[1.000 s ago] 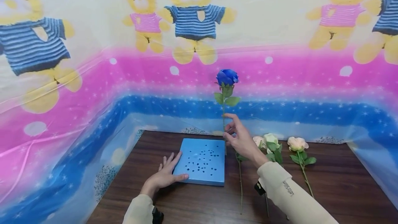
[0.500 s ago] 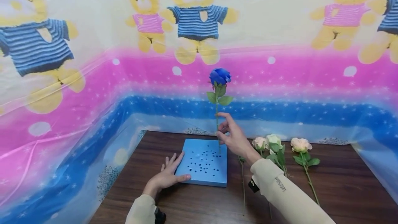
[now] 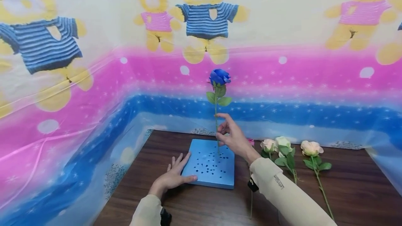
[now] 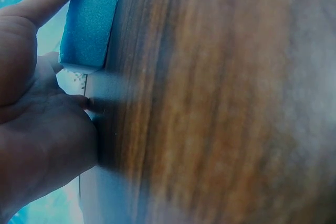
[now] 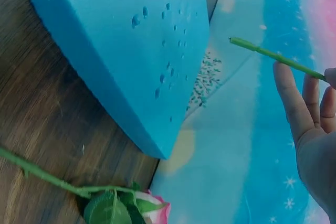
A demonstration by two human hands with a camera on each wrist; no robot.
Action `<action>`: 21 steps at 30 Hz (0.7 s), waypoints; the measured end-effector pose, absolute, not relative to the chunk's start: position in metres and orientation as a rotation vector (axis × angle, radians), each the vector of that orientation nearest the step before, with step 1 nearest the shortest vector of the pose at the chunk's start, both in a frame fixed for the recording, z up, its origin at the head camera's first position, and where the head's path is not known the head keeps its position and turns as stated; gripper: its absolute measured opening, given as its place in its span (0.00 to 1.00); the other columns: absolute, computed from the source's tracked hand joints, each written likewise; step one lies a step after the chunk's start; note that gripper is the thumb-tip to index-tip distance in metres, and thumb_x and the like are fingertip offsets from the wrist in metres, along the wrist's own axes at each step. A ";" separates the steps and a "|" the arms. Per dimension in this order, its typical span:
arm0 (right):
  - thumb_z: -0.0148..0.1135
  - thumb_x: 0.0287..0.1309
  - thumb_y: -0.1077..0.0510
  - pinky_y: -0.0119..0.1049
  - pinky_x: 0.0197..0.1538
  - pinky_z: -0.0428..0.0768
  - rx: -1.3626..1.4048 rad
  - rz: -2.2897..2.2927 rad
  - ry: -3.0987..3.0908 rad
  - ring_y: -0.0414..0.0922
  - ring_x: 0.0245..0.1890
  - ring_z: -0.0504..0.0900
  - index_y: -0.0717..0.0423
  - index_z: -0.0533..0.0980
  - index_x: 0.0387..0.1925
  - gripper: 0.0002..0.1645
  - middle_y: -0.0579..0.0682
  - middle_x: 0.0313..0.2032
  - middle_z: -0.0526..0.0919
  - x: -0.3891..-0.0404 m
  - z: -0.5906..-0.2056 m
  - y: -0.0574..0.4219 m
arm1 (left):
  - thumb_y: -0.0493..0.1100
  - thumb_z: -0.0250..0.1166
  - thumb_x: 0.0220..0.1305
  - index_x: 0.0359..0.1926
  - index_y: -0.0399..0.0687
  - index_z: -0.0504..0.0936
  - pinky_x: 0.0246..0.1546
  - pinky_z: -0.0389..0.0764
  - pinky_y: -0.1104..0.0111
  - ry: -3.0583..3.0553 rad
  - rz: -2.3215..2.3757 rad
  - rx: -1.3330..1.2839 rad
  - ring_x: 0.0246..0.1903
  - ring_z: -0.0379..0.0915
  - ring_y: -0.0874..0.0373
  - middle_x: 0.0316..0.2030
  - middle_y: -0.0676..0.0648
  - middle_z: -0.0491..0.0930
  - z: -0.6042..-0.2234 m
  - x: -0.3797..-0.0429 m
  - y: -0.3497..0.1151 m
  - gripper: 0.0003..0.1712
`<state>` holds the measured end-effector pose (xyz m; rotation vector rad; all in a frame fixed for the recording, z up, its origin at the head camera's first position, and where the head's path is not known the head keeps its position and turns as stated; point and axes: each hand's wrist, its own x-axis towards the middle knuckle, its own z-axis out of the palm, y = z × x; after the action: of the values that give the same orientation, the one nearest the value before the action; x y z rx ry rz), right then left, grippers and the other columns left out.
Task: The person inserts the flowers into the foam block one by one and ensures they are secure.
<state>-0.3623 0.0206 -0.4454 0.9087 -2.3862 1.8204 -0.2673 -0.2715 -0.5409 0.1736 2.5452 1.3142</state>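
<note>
A blue rose [image 3: 220,77] with green leaves stands upright in my right hand [image 3: 233,138], which pinches its stem between thumb and fingers. The stem's lower end [image 5: 244,43] hangs over the far part of a light blue foam block [image 3: 201,179], apart from its surface in the right wrist view. Many small holes dot the block's top. My left hand [image 3: 172,178] rests against the block's left side, fingers spread, with the thumb on its near left corner. In the left wrist view the foam block [image 4: 94,24] shows its side beside that thumb.
On the dark wooden table [image 3: 201,206], right of the block, lie a pink-edged rose [image 5: 157,208], partly hidden by my right arm, a peach rose [image 3: 268,145], a whitish rose [image 3: 283,143] and another peach rose [image 3: 311,148]. A bear-printed cloth [image 3: 267,90] hangs behind.
My right hand has carried the blue rose leftward, from beside the block's right edge to over its holes. My left hand has stayed on the block. The head view has shifted slightly.
</note>
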 end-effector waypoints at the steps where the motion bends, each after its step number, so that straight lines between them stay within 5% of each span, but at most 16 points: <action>1: 0.66 0.77 0.69 0.50 0.40 0.94 0.909 1.828 -2.386 0.59 0.46 0.88 0.36 0.66 0.82 0.42 0.59 0.49 0.77 -0.364 -0.446 0.018 | 0.61 0.78 0.71 0.92 0.65 0.48 0.82 0.24 0.29 2.543 1.319 0.170 0.86 0.11 0.31 0.91 0.36 0.33 -0.541 -0.267 -0.271 0.63; 10: 0.65 0.79 0.69 0.63 0.44 0.92 0.919 1.866 -2.383 0.65 0.48 0.86 0.29 0.67 0.79 0.41 0.58 0.48 0.77 -0.373 -0.455 -0.001 | 0.60 0.77 0.72 0.92 0.64 0.48 0.81 0.23 0.28 2.521 1.349 0.193 0.86 0.09 0.30 0.90 0.35 0.32 -0.539 -0.266 -0.269 0.62; 21: 0.65 0.80 0.67 0.57 0.45 0.93 0.932 1.831 -2.414 0.63 0.49 0.86 0.30 0.66 0.80 0.41 0.57 0.49 0.78 -0.379 -0.465 -0.022 | 0.59 0.78 0.71 0.92 0.64 0.48 0.81 0.26 0.28 2.547 1.327 0.173 0.86 0.12 0.29 0.90 0.34 0.34 -0.539 -0.264 -0.270 0.62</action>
<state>-0.3790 -0.0219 -0.4650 0.9318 -2.4139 1.8305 -0.2642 -0.2699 -0.5387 0.1733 2.5467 1.3265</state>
